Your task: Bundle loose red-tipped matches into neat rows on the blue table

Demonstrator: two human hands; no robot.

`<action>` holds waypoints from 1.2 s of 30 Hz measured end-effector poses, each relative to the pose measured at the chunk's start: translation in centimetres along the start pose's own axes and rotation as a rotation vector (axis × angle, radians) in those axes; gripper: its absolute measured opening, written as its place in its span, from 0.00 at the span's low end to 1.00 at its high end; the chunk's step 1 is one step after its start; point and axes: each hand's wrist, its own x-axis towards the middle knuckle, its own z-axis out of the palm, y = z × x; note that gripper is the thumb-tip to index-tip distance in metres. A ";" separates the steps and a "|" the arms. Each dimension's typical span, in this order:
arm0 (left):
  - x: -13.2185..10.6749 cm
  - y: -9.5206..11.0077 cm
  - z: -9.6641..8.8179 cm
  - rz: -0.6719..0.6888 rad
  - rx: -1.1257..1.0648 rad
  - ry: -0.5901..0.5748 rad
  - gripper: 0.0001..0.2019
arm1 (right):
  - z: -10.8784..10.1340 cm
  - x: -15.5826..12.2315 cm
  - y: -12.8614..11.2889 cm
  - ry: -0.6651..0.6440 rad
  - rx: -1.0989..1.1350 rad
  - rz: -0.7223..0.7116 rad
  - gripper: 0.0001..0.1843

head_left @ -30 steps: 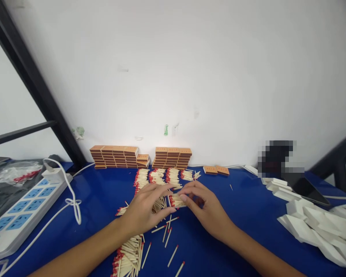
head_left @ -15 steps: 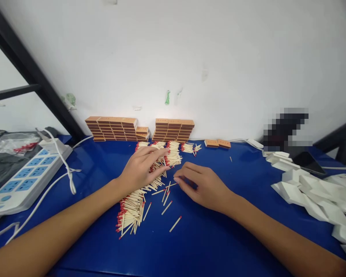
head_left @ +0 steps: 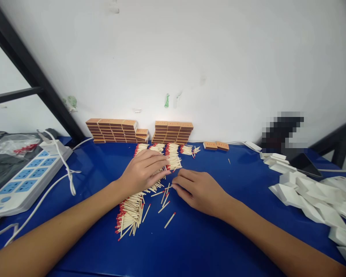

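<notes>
My left hand (head_left: 145, 169) lies over the middle of a long pile of red-tipped matches (head_left: 131, 209), its fingers stretched to the right and its thumb a little below them. The matches directly under the palm are hidden. To its right, my right hand (head_left: 198, 190) has thumb and index finger pinched at the end of a loose match (head_left: 167, 188), which points left. Several other loose matches (head_left: 164, 207) lie scattered below the fingertips. Beyond the left hand, bundles of matches (head_left: 173, 156) are lined up in front of the matchboxes.
Stacked matchboxes (head_left: 112, 130) and a second stack (head_left: 173, 132) stand against the wall, with two flat matchboxes (head_left: 216, 146) to the right. White folded trays (head_left: 314, 192) are heaped at the right. A power strip (head_left: 29, 177) with white cables lies at the left on the blue table (head_left: 207, 246).
My right thumb and fingers have drawn closer together. My left thumb has moved nearer its fingers. The view has shifted slightly, and the nearest loose match appears farther left.
</notes>
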 end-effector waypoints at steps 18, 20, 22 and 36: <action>-0.2 1.0 0.5 -0.065 -0.107 0.023 0.20 | -0.1 0.3 1.8 0.168 0.380 0.356 0.06; -0.2 1.0 0.5 -0.072 -0.112 0.019 0.20 | -0.1 0.3 1.9 0.177 0.379 0.362 0.06; -0.2 1.0 0.5 -0.073 -0.109 0.019 0.20 | -0.2 0.3 1.9 0.185 0.377 0.340 0.06; -0.3 1.6 0.5 -0.049 -0.111 -0.008 0.21 | 0.0 0.3 1.8 0.224 0.261 0.184 0.05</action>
